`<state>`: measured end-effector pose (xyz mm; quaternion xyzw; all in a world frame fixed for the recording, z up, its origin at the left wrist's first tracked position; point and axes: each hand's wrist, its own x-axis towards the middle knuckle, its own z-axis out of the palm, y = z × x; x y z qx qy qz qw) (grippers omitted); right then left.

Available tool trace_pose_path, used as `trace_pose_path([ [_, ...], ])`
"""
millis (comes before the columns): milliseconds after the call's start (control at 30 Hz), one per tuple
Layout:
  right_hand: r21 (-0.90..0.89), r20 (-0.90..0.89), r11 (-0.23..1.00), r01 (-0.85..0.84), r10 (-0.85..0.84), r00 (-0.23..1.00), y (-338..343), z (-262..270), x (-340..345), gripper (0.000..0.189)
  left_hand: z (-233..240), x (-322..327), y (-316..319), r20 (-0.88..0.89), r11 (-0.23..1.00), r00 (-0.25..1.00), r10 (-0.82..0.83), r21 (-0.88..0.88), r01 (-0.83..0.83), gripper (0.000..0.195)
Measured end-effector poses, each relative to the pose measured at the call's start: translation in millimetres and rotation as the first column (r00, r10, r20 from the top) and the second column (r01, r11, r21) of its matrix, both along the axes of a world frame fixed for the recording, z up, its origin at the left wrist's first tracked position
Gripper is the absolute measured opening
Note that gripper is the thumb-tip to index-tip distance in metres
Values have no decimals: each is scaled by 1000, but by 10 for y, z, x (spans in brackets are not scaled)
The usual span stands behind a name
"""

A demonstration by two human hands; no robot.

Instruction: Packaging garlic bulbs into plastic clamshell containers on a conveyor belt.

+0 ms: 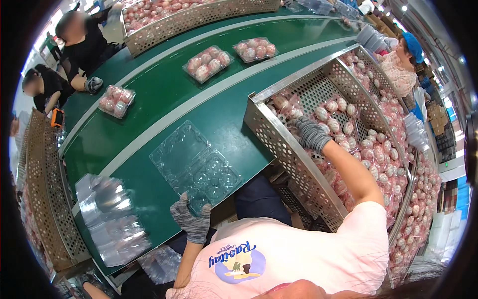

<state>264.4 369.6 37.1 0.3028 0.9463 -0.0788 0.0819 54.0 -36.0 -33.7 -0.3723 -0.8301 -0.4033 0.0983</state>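
A clear plastic egg carton lies opened flat on the green tabletop before me, its cups bare and its lid turned away. My left hand, in a grey knit glove, holds its near edge, thumb and forefinger apart on the rim. Over in the perforated metal bin, my right hand, gloved alike, reaches down among wrapped eggs. It touches some at the bin's left side; its fingertips are partly hidden, so I cannot tell whether it grips one. The eggs are pale with reddish film.
Filled egg packs sit on the green conveyor belt beyond the table. Stacked clear cartons lie at left. Another perforated bin stands far left. Co-workers are across the belt; a person in a blue cap is at right.
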Motion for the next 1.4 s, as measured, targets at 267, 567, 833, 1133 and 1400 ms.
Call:
trace_pose_path([
  [267, -370, 231, 927, 68, 21, 973, 215, -144, 116, 45, 12, 13, 43, 28, 995, 1000, 4, 98, -7, 68],
  [567, -824, -383, 560, 82, -658, 648, -64, 985, 429, 33, 283, -65, -33, 65, 949, 998, -3, 314, -17, 59],
  [833, -811, -521, 120, -573, -594, 613, -1210, 1161, -491, 40, 730, 239, 629, 590, 597, 134, -796, 731, 331, 70],
  [1133, -844, -480, 463, -270, -428, 766, -2249, 597, -692, 71, 917, 83, 459, 729, 786, 297, -617, 590, 186, 26],
  [1400, -649, -678, 624, -437, -212, 704, -2329, 549, -786, 56, 958, 6, 364, 781, 781, -33, -623, 620, -71, 19],
])
